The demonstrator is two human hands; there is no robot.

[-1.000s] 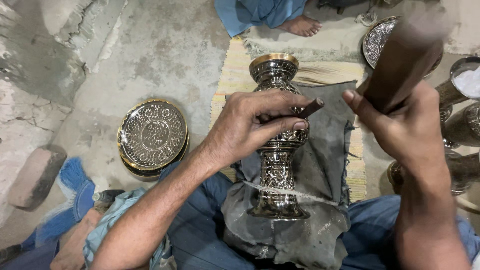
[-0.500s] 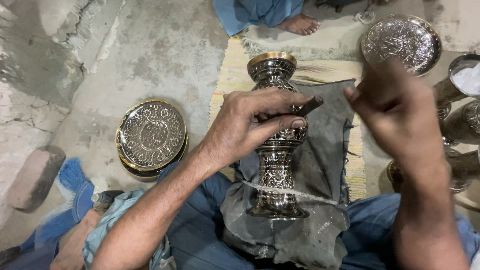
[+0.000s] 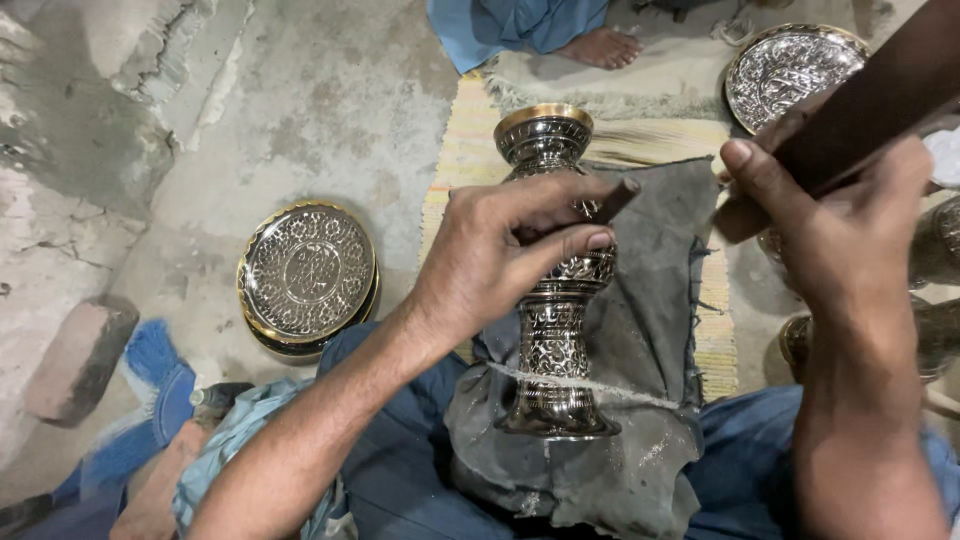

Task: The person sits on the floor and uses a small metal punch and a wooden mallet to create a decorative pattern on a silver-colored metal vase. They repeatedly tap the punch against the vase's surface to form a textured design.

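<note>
An engraved metal vase [image 3: 553, 310] with a gold rim lies on a grey cloth [image 3: 650, 300] across my lap. My left hand [image 3: 500, 255] rests on its body and pinches a small dark chisel [image 3: 610, 203] against the metal. My right hand [image 3: 840, 225] is raised at the right, gripping a dark wooden block [image 3: 880, 95] that slants up to the frame's corner, above the chisel's end.
Stacked engraved plates [image 3: 308, 275] lie on the concrete floor at left, another engraved plate [image 3: 790, 70] at the upper right. A person's bare foot [image 3: 600, 45] rests on a woven mat [image 3: 470, 150]. A brick [image 3: 75, 360] and more metalware [image 3: 935, 245] sit at the edges.
My right hand dropped the wooden block toward the chisel half a second ago and has lifted it again. My left hand and the vase have stayed put.
</note>
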